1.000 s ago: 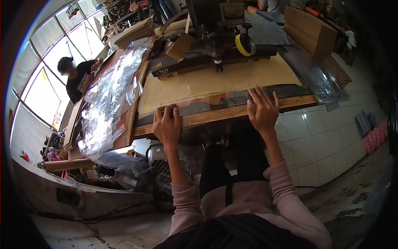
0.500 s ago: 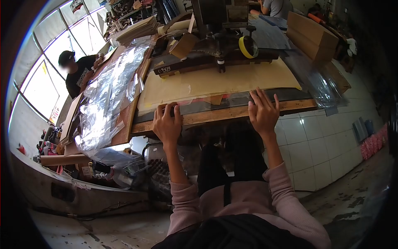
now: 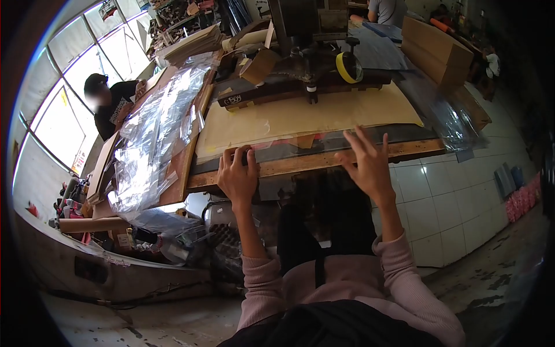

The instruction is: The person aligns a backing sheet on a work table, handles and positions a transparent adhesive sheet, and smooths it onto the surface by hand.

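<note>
One left grip curled at wooden edge, hold unclear, right grip spread wide

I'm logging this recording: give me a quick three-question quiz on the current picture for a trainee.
1. Multiple choice: what colour is the tape roll?
A) Blue
B) Yellow
C) Green

2. True or false: the right hand is clenched into a tight fist.

3. Fill in the blank: the left hand is at the ____ front edge of the table. (Name the material.)

Key:
1. B.
2. False; its fingers are spread apart.
3. Wooden.
</note>
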Motion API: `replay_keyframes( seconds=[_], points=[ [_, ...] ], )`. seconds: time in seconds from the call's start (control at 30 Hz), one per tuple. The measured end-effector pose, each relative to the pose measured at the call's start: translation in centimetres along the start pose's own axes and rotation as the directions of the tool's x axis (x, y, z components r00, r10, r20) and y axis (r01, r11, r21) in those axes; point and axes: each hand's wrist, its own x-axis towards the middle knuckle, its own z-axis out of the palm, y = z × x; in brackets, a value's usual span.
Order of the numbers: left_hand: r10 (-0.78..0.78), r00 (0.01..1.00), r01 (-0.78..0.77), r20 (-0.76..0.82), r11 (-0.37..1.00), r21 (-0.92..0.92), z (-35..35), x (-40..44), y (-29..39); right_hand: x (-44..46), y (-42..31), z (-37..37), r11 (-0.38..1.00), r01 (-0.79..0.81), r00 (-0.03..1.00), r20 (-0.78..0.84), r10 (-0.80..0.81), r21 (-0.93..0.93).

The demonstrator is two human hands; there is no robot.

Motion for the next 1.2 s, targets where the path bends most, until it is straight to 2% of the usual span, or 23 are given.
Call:
replay_keyframes(
  seconds=[0.13,0.23,0.43,0.57,0.67,0.7,0.77,0.9,0.97,1.0,1.03,1.07,1.1,1.17,1.2],
  points=[
    [0.01,1.0,-0.01,0.011,1.0,0.0,0.0,-0.1,-0.1,-0.8,-3.2,-1.0,0.961,0.267,0.958,0.088,-0.273,0.076],
    [0.006,1.0,-0.006,0.012,1.0,-0.013,0.0,-0.1,0.0,-1.0,-4.4,-0.6,0.936,0.34,0.926,0.143,-0.351,0.096],
    [-0.005,1.0,0.005,0.022,1.0,-0.006,0.0,0.0,0.0,-1.4,-4.7,0.1,0.927,0.374,0.916,0.163,-0.367,-0.019],
    [0.008,1.0,-0.008,0.013,1.0,-0.011,0.0,0.0,0.1,-2.0,-4.9,-1.0,0.932,0.345,0.903,0.231,-0.361,0.108],
    [-0.002,1.0,0.002,0.02,1.0,0.001,-0.3,0.0,0.4,-2.5,-5.2,-1.7,0.918,0.392,0.882,0.258,-0.394,0.062],
    [-0.013,1.0,0.013,0.025,1.0,-0.005,-0.3,0.1,0.5,-2.6,-5.5,-2.2,0.915,0.394,0.88,0.249,-0.404,0.092],
    [-0.035,0.999,0.036,0.037,0.999,-0.012,-0.3,0.1,0.6,-4.2,-5.4,-1.0,0.852,0.515,0.849,0.079,-0.522,0.093],
    [-0.095,0.99,0.104,0.103,0.99,-0.09,-0.7,1.1,0.9,-7.5,-5.0,0.5,0.689,0.716,0.698,-0.169,-0.696,0.117],
    [-0.133,0.972,0.163,0.192,0.975,-0.15,-1.1,1.9,0.4,-7.5,-3.4,0.3,0.708,0.699,0.71,-0.214,-0.671,0.102],
    [-0.112,0.962,0.147,0.249,0.981,-0.125,-1.3,2.6,0.1,-7.3,-2.7,-0.3,0.716,0.691,0.715,-0.235,-0.658,0.097],
    [-0.096,0.947,0.134,0.307,0.986,-0.104,-1.4,3.5,-0.1,-6.1,-1.4,-1.0,0.766,0.638,0.759,-0.232,-0.608,0.078],
    [-0.084,0.924,0.124,0.372,0.989,-0.083,-1.5,4.3,-0.2,-4.8,-0.1,-1.6,0.836,0.523,0.85,-0.168,-0.499,0.163],
    [-0.04,0.876,0.095,0.48,0.991,-0.09,-1.6,5.4,-0.2,-1.8,0.7,-2.7,0.882,0.45,0.884,-0.215,-0.416,0.143],
    [0.132,0.842,-0.09,0.523,0.99,-0.106,-0.3,7.1,-0.7,2.5,3.7,-3.2,0.938,0.262,0.959,-0.171,-0.227,0.226],
    [0.22,0.812,-0.185,0.541,0.976,-0.119,0.4,8.0,-0.8,4.4,5.2,-3.0,0.949,0.238,0.968,-0.134,-0.214,0.208]
  ],
)
